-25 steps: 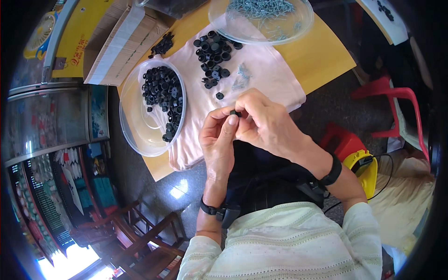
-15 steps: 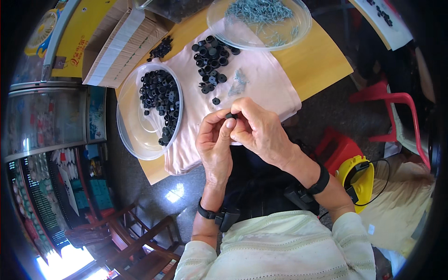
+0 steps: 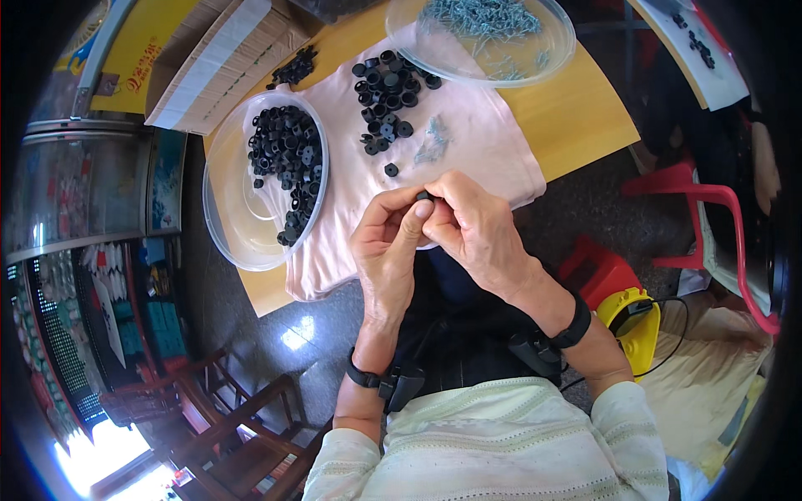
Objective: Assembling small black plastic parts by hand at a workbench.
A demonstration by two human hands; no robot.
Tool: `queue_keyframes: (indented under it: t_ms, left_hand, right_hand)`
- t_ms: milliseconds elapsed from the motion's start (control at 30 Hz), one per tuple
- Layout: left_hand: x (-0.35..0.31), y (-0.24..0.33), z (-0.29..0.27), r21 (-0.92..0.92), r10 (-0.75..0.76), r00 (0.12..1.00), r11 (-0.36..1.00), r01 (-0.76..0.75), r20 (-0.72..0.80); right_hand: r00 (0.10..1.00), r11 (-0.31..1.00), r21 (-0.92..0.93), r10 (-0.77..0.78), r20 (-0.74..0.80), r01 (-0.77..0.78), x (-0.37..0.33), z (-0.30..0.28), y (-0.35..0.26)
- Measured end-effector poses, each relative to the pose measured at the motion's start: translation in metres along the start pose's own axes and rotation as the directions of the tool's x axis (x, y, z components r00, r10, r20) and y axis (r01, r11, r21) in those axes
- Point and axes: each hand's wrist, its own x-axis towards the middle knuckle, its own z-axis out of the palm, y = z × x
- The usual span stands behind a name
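A small black plastic piece (image 3: 425, 195) is pinched between my two hands, mostly covered by fingertips. My left hand (image 3: 384, 242) grips it with thumb and forefinger, the other fingers curled. From the other side, the fingers of my right hand (image 3: 474, 230) close on the same piece. Just beyond lies one loose black cap (image 3: 391, 169) on the pink cloth (image 3: 334, 242). Farther back are a cluster of black caps (image 3: 388, 93) and a small heap of thin silvery pieces (image 3: 433, 142). Black parts (image 3: 286, 149) fill one side of a clear round tub (image 3: 220, 227) at left.
At the back, a clear tub (image 3: 547, 65) holds many silvery metal pieces on the yellow tabletop (image 3: 576, 117). A cardboard box (image 3: 209, 71) and another black pile (image 3: 294, 67) stand back left. A red chair (image 3: 697, 190) is at right, wooden chairs (image 3: 238, 422) at lower left.
The whole view has shifted slightly, with the table sitting a little higher in the picture. Both hands keep their pinch on the black piece, their fingers only slightly moved.
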Motion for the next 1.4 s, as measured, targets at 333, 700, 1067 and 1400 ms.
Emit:
queue_keyframes:
  t_ms: [333,700,1067,1400]
  left_hand:
    - [-0.002,-0.005,-0.002,-0.092,0.025,0.999,0.995,-0.027,-0.029]
    - [-0.002,-0.004,-0.004,-0.093,0.008,1.0,0.996,-0.005,0.025]
    - [-0.008,-0.005,-0.001,0.047,0.126,0.99,0.99,-0.129,0.065]
    - [-0.017,0.007,0.006,-0.154,0.094,0.992,0.985,-0.081,0.08]
  right_hand:
    - [0.956,0.897,0.332,0.277,0.093,-0.293,0.001,-0.012,-0.009]
    - [0.943,0.893,0.322,0.257,0.213,-0.316,0.012,-0.039,-0.013]
    - [0.963,0.943,0.208,0.242,0.114,-0.262,0.008,-0.028,-0.011]
    - [1.0,0.979,0.205,-0.022,0.019,0.017,0.004,-0.036,-0.014]
